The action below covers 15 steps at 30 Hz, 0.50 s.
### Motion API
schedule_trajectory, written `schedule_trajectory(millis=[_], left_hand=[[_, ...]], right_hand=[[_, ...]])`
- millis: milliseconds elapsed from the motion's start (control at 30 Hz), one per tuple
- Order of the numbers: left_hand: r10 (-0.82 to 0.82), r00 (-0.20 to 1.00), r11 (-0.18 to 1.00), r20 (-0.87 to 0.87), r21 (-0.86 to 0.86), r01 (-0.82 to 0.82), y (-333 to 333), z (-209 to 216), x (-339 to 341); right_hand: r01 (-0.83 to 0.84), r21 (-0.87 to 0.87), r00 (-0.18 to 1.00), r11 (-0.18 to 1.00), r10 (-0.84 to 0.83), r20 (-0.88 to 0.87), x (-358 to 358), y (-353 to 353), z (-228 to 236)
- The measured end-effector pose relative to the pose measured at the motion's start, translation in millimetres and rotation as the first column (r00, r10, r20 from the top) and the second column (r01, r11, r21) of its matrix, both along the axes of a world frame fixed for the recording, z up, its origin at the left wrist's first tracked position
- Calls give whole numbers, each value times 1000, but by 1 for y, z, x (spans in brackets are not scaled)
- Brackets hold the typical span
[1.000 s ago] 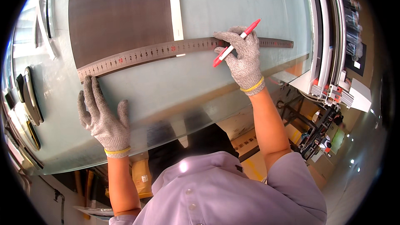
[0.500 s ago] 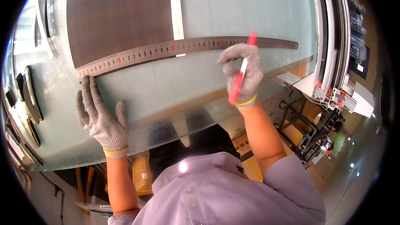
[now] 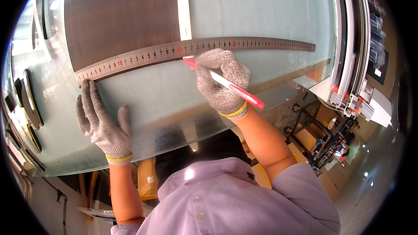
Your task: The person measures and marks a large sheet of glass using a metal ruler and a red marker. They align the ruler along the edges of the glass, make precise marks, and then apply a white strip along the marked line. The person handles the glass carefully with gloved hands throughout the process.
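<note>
Just one head cam here, looking down close over the glass sheet (image 3: 261, 21), forearms coming in from the bottom edge.

Glass workshop / factory floor. Big frosted glass sheet (image 3: 270, 26) on a bench, long steel ruler (image 3: 196, 50) across it. Right of sheet: stacked aluminium frame profiles (image 3: 348, 61), black metal rack (image 3: 322, 143) below them. Knit work gloves (image 3: 104, 124) on the sheet's near edge.

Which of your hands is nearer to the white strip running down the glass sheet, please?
Right. The right hand, holding a red and white pen, sits just below the narrow white strip. The left hand lies flat on the frosted glass sheet, far to the strip's left.
</note>
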<state>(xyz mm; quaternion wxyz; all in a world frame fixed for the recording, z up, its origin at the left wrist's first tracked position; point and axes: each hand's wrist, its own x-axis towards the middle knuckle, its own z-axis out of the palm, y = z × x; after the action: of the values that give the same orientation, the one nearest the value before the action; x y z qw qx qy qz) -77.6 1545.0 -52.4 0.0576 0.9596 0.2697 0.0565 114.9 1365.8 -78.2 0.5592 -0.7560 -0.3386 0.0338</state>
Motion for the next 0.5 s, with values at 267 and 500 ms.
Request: schedule_trajectory(millis=[267, 500], left_hand=[[14, 1000, 1000, -2, 17, -14, 0, 0, -1], [3, 1000, 1000, 13, 11, -3, 1, -1, -1]], right_hand=[[-26, 16, 998, 1000, 25, 53, 3, 5, -3], [-69, 31, 996, 997, 67, 64, 5, 5, -4]])
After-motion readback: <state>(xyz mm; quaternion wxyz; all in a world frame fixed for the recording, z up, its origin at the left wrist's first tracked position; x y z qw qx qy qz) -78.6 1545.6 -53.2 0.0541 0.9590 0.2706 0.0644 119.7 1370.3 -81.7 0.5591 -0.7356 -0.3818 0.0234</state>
